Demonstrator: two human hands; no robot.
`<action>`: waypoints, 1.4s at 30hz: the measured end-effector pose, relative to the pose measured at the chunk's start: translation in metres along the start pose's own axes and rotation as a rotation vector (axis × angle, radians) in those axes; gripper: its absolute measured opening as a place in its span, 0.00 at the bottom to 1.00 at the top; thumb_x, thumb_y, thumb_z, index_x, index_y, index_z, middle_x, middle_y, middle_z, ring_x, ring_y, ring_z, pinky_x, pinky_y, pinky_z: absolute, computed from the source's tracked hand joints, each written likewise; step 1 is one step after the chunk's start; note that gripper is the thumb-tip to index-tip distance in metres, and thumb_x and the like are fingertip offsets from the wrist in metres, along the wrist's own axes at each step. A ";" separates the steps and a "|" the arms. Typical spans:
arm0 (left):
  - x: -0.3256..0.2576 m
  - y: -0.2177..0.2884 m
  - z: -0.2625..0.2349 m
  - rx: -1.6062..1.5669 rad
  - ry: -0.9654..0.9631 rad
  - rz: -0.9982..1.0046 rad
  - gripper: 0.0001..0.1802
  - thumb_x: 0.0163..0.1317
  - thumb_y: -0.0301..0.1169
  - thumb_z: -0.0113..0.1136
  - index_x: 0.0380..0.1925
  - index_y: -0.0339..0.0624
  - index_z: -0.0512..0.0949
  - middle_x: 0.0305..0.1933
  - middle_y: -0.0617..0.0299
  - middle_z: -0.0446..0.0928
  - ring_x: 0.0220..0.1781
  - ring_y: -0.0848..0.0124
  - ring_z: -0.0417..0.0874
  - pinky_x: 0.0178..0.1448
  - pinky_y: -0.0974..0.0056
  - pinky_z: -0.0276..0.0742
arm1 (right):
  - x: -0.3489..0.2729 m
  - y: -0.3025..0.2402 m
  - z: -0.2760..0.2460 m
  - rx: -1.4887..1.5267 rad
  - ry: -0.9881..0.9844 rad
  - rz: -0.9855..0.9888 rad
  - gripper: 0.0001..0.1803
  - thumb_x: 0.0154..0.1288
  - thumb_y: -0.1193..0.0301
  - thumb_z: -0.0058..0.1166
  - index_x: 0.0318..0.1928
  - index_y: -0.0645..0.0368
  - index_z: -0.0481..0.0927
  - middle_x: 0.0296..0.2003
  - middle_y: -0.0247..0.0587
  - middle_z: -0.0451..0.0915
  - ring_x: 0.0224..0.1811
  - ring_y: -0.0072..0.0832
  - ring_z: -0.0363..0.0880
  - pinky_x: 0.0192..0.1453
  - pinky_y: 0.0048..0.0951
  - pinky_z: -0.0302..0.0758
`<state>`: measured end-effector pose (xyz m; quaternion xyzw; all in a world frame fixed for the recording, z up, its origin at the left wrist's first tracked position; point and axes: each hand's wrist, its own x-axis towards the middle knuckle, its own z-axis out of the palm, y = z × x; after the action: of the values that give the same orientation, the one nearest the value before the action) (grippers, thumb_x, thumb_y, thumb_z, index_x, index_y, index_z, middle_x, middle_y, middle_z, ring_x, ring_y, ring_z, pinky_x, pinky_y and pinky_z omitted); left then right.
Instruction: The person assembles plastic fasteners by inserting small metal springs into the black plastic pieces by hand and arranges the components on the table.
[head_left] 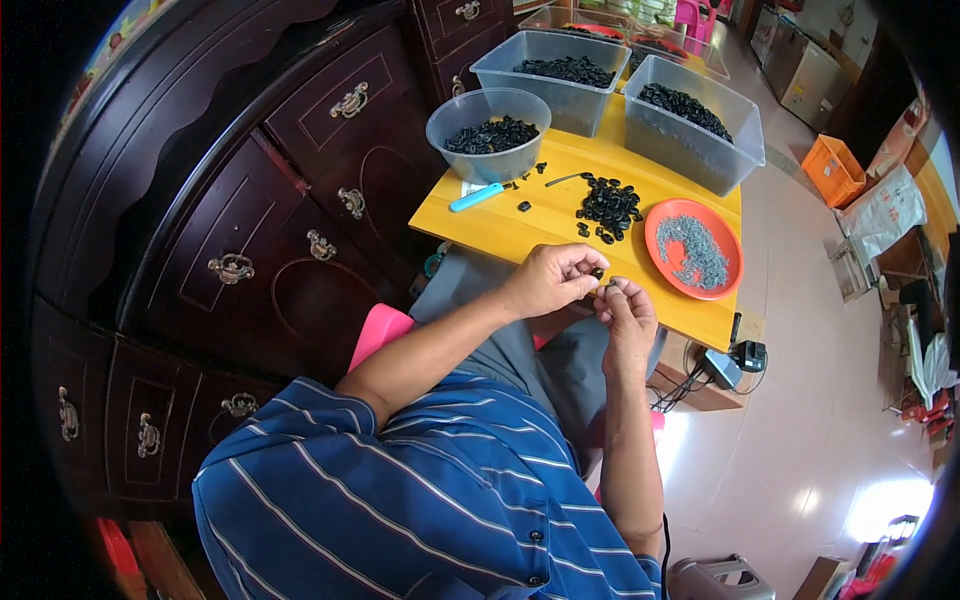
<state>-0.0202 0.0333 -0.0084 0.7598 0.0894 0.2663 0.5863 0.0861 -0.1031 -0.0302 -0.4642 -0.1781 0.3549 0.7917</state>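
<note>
My left hand pinches a small black oval piece between thumb and fingertips, just over the near edge of the yellow table. Close against it, my right hand is closed at the fingertips; what it pinches is too small to make out. Beyond the hands lies a loose pile of black oval pieces. To its right, an orange-red plate holds many small grey metal-like parts.
A round clear tub and two clear rectangular bins hold black pieces. A blue-handled tool lies at the table's left. Dark wooden drawers stand left; cables and a black adapter sit below right.
</note>
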 end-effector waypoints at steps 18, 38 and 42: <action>0.002 0.005 -0.003 0.221 -0.044 0.021 0.14 0.61 0.21 0.67 0.48 0.37 0.85 0.36 0.64 0.83 0.36 0.78 0.82 0.42 0.70 0.79 | -0.002 0.002 0.001 -0.097 -0.027 -0.049 0.08 0.71 0.74 0.58 0.48 0.62 0.81 0.37 0.33 0.83 0.34 0.17 0.79 0.38 0.17 0.72; 0.009 0.042 0.006 0.576 -0.133 0.097 0.28 0.51 0.30 0.71 0.55 0.42 0.80 0.42 0.55 0.80 0.43 0.60 0.85 0.49 0.58 0.81 | -0.001 -0.004 0.001 0.077 0.004 0.197 0.09 0.75 0.65 0.57 0.45 0.58 0.83 0.33 0.28 0.83 0.29 0.14 0.76 0.35 0.18 0.71; 0.004 0.040 0.025 0.842 0.065 0.266 0.25 0.51 0.33 0.70 0.51 0.43 0.79 0.46 0.54 0.80 0.51 0.53 0.82 0.54 0.52 0.81 | 0.002 0.001 -0.004 0.156 0.034 0.190 0.08 0.75 0.66 0.58 0.43 0.57 0.83 0.28 0.24 0.79 0.26 0.12 0.70 0.33 0.18 0.68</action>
<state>-0.0113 0.0015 0.0262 0.9286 0.1101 0.3034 0.1832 0.0895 -0.1042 -0.0332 -0.4218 -0.0917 0.4332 0.7912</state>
